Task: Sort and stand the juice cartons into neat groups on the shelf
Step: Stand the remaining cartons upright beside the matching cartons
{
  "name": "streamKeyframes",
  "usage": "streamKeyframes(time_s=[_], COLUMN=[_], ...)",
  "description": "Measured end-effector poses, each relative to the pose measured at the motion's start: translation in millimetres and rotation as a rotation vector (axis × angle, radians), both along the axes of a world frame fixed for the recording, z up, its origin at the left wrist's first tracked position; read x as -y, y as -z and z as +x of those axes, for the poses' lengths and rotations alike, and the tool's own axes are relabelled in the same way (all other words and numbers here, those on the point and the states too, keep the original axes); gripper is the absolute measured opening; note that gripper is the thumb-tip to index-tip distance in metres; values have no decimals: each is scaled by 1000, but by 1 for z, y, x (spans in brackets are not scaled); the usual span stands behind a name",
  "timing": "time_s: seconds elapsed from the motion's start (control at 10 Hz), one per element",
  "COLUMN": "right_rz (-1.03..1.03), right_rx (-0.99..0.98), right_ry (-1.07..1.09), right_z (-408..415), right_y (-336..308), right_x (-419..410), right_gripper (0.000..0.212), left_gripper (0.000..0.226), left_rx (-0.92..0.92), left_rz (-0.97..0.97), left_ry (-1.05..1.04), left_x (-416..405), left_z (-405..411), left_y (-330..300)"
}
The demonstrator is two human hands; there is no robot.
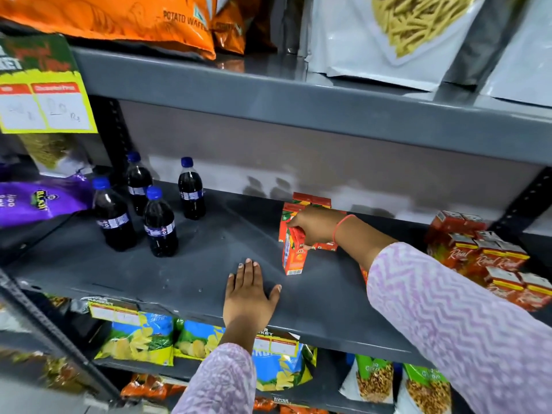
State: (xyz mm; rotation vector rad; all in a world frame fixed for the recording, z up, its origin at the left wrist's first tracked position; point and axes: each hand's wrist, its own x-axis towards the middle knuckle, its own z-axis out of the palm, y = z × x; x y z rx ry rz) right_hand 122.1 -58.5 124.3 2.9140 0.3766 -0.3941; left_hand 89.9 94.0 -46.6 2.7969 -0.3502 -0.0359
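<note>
An orange juice carton (293, 255) stands upright on the dark grey shelf (194, 264), and my right hand (316, 224) grips its top. Just behind it stands a small group of matching orange cartons (310, 203), partly hidden by that hand. At the far right sits a packed cluster of red juice cartons (484, 258), some behind my right sleeve. My left hand (249, 294) lies flat on the shelf near its front edge, fingers spread, holding nothing.
Several dark cola bottles (159, 224) with blue caps stand on the left of the same shelf. Purple snack bags (35, 201) lie at far left. Chip bags (140, 339) fill the shelf below, and snack bags (119, 22) the shelf above.
</note>
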Motion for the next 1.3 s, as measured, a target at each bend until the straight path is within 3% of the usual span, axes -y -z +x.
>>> streamKeyframes(time_s=[0.1, 0.2, 0.4, 0.5, 0.7, 0.8, 0.9, 1.0, 1.2, 1.3], right_rz=[-32, -16, -2, 47, 100, 206, 391, 447, 337, 321], right_rx=[-26, -61, 24, 37, 67, 121, 301, 376, 355, 362], right_ry=[49, 35, 31, 41, 140, 214, 371, 534, 896, 902], right_z=[3, 4, 4, 1, -8, -22, -48, -84, -134, -134], right_y=[-3, -4, 1, 1, 0, 3, 27, 63, 99, 99], right_x=[-4, 0, 4, 1, -3, -1, 16, 44, 106, 108], right_gripper=[38, 52, 25, 49, 48, 37, 48, 39, 67, 70], left_gripper=[77, 77, 77, 76, 76, 76, 75, 74, 78, 78], left_rx=[-15, -15, -11, -15, -25, -42, -35, -58, -58, -35], left_rz=[11, 13, 14, 25, 46, 63, 65, 85, 59, 44], left_ry=[4, 0, -11, -8, -13, -9, -13, -40, -161, -166], left_x=[-1, 0, 0, 0, 0, 1, 0, 4, 31, 31], left_z=[0, 0, -2, -2, -2, -2, -4, -2, -13, -14], left_y=[-1, -1, -2, -3, -5, -5, -5, -8, -11, -9])
